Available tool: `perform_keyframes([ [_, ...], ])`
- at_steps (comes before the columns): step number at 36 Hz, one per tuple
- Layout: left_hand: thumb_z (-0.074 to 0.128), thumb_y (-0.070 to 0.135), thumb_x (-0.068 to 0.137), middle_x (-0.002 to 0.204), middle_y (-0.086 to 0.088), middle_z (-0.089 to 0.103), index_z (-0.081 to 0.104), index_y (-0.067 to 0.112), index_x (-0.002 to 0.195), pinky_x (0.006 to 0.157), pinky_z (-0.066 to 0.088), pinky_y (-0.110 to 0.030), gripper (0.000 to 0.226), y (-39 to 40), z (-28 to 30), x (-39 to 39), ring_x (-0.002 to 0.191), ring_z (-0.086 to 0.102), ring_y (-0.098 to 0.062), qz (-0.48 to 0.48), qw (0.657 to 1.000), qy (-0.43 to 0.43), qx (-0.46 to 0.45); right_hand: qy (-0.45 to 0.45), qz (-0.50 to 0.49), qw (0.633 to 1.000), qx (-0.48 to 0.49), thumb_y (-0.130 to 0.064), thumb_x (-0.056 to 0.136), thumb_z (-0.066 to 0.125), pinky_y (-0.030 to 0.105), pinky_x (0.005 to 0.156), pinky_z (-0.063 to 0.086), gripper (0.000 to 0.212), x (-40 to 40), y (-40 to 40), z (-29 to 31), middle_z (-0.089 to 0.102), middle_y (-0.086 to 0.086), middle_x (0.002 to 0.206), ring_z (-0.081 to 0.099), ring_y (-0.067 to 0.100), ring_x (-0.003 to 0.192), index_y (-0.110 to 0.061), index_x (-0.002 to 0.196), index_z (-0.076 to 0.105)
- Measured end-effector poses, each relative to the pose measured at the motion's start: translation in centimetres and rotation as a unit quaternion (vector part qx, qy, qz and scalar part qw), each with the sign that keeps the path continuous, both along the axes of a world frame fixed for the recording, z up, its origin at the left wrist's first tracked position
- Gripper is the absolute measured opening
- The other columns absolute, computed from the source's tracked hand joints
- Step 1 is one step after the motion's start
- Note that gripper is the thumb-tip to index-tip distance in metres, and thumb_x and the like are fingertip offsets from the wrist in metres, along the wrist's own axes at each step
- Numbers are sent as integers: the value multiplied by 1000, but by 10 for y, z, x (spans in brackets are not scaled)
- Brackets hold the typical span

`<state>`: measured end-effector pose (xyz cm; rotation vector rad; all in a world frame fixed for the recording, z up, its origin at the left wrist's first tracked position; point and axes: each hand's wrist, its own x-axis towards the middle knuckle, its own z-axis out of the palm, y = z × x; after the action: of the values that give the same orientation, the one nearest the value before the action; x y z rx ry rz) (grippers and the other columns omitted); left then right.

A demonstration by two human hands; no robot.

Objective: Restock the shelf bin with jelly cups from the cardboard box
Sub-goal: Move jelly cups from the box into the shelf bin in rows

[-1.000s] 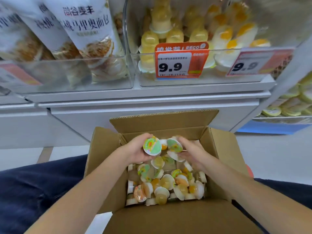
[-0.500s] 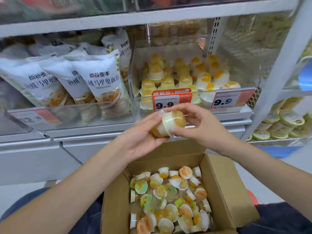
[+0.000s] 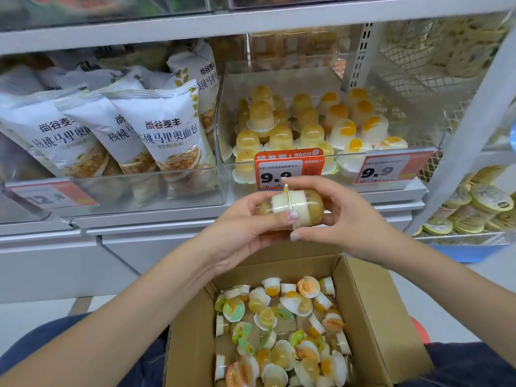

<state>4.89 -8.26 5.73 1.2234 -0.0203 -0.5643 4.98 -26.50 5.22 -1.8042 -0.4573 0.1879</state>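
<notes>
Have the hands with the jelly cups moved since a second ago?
Yes. Both hands, left hand and right hand, rose from the cardboard box toward the price tag.

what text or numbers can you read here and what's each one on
"尚谷麦丰" and "核桃马里奥面包": white bread bags.
"RECO" and "9.": orange price tag on the jelly cup bin; the rest is hidden by the hands.
"9.9": right price tag.
".8": left price tag, rest blurred.
Smaller print: unreadable.

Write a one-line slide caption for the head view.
Both hands, left and right, hold jelly cups between cardboard box and shelf bin.
</notes>
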Motion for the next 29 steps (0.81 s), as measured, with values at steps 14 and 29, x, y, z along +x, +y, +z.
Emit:
perform_keyframes([
  [14, 71, 45, 67, 119, 9, 62, 53, 28, 118, 88, 53, -27, 57, 14, 12, 10, 105, 62, -6, -48, 945, -182, 267, -22, -118, 991, 58, -31, 61, 81, 27, 82, 56, 56, 8, -10, 27, 66, -4, 113, 66, 13, 98, -33, 114, 63],
  [29, 67, 24, 84, 107, 7, 60, 52, 22, 113, 90, 48, -39, 33, 39, -3, 43, 102, 55, -10, 24, 777, -355, 519, -132, -108, 914, -369, -37, 69, 81, 24, 64, 47, 68, 134, 51, 87, 54, 2, 126, 56, 18, 96, -17, 128, 55],
])
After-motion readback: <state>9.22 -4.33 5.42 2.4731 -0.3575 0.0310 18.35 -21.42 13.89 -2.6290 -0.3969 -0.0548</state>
